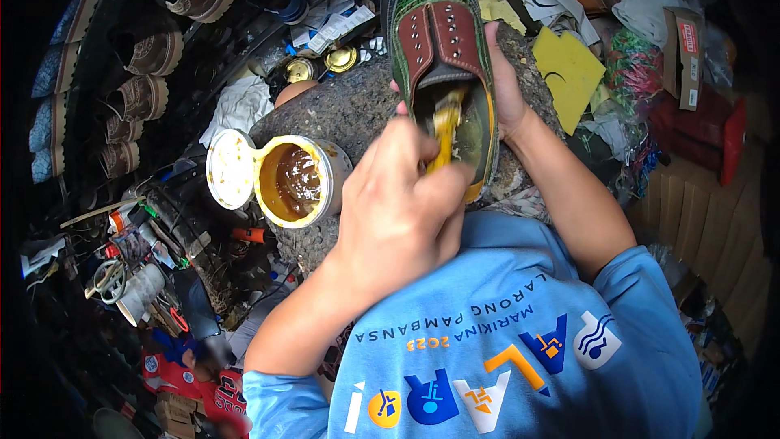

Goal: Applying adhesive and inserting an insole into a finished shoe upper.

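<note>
One left-hand grip (400,199) closed around yellow brush (444,135) inside shoe (441,71)

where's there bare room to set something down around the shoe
The widest bare patch is on the rough grey surface, between the white plastic tub of amber paste and the black, green and maroon leather shoe. A narrower strip lies between the right hand and the yellow sheet. It's crowded at lower left, around the pale-handled scissors.

smooth leather shoe (443,73), glossy paste (301,181)
</note>
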Motion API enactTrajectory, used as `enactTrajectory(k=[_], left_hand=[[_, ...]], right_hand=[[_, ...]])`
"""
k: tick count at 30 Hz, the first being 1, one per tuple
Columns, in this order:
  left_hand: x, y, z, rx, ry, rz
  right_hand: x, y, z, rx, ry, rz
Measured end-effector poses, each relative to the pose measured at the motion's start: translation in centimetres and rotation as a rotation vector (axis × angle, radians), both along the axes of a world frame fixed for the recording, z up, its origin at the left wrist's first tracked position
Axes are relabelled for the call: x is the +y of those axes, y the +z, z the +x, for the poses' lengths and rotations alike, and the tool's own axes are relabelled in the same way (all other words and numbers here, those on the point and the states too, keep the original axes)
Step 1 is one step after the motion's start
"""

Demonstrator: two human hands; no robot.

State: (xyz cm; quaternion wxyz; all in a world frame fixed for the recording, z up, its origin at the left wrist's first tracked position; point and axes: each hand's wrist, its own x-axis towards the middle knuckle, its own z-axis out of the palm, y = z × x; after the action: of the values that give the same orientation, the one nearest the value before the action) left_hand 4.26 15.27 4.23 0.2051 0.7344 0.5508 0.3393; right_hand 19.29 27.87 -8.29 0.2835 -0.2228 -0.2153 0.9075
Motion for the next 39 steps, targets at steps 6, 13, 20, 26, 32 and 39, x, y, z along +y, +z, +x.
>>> enactTrajectory(k=[6, 13, 20, 26, 32, 39], left_hand=[[0.2, 0.4, 0.1, 0.045, -0.007, 0.019], [-1.8, 2.8, -0.6, -0.081, 0.025, -0.067], [-0.5, 1.9, 0.5, -0.004, 0.216, 0.151], [0.2, -0.3, 2.0, -0.027, 0.265, 0.118], [0.6, -0.1, 1.2, -0.13, 0.227, 0.062], [1.0, 1.2, 1.4, -0.084, 0.215, -0.022]], right_hand=[[-0.1, -0.2, -0.3, -0.063, -0.025, 0.054], [0.0, -0.1, -0.3, -0.045, -0.012, 0.091], [0.0, -0.5, -0.4, -0.034, -0.018, 0.077], [-0.2, -0.4, -0.6, -0.048, -0.041, 0.07], [-0.1, -0.6, -0.1, -0.05, -0.034, 0.117], [-0.3, 0.0, -0.6, -0.065, -0.036, 0.11]])
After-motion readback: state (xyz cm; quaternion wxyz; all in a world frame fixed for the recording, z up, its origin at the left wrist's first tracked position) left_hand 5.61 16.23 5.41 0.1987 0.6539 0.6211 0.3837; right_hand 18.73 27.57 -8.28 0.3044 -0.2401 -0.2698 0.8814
